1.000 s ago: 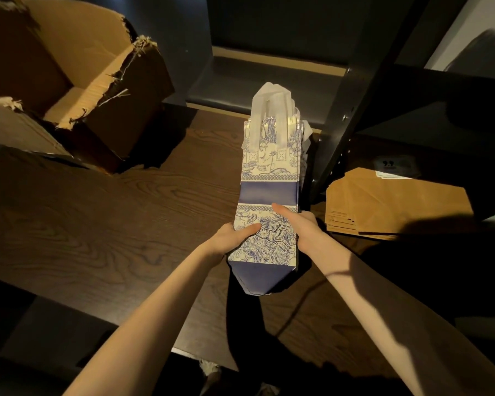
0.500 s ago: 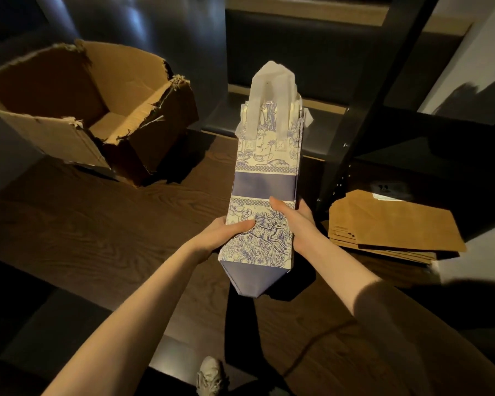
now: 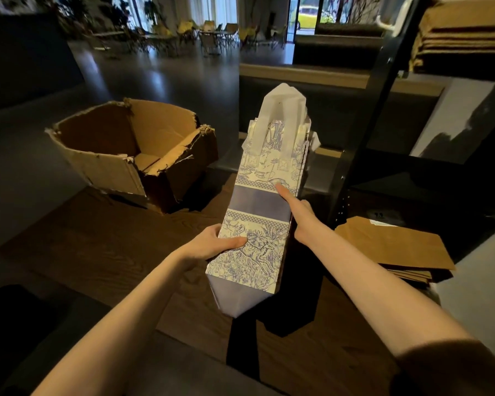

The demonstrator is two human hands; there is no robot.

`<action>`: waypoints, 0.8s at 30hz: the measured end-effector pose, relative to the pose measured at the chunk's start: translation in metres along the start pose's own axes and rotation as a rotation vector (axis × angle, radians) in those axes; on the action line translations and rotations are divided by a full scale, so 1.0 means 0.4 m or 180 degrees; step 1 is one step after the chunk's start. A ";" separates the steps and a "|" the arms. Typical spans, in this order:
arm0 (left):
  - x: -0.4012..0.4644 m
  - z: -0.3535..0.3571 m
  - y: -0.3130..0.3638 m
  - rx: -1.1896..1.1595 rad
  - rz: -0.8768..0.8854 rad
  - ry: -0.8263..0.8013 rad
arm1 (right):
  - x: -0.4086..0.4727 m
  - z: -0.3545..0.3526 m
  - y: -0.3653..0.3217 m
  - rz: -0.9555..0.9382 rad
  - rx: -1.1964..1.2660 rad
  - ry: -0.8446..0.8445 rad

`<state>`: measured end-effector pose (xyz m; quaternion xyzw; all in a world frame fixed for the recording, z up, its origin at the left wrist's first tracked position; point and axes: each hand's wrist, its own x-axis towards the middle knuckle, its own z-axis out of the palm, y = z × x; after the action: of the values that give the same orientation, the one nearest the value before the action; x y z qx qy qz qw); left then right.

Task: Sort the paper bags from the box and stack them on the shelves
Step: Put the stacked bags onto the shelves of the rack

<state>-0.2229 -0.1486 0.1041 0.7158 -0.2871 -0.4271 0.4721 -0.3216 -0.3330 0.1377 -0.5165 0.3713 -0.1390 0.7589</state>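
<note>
Dark wood-grain tabletop [image 3: 97, 252] below. Left hand [image 3: 212, 244] thumb clamped over the flat blue-printed paper bag [image 3: 257, 218], right hand [image 3: 300, 215] gripping its far edge, thumb extended; held aloft, probably for shelving. Crisp, glossy, long and narrow. Torn cardboard box [image 3: 132, 155] behind, brown bags [image 3: 392, 247] stacked on the lower shelf.

Blue-and-white printed paper bag [image 3: 265, 201], folded flat, held tilted above the table, right of the torn cardboard box [image 3: 132, 155].

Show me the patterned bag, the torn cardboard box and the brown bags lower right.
patterned bag [image 3: 259, 204], head view, its plain purple band
cardboard box [image 3: 103, 164], head view, its front wall
brown bags [image 3: 395, 244], head view, top bag's face
</note>
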 end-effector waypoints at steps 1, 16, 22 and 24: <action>-0.009 -0.004 0.003 0.0013 0.0026 0.0008 | -0.009 0.005 -0.003 -0.0041 0.0049 0.0023; -0.069 0.050 0.070 0.0783 0.0586 -0.0093 | -0.175 -0.071 0.031 -0.1201 -0.0099 0.0949; -0.045 0.131 0.102 0.0702 0.0754 -0.0310 | -0.219 -0.139 0.009 -0.1457 0.0112 0.1281; -0.039 0.154 0.103 0.0644 0.0826 -0.0293 | -0.229 -0.158 0.008 -0.1558 0.0121 0.1330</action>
<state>-0.2850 -0.1786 0.1357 0.6963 -0.4400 -0.3638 0.4350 -0.4296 -0.3202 0.1614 -0.5365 0.3812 -0.4273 0.6199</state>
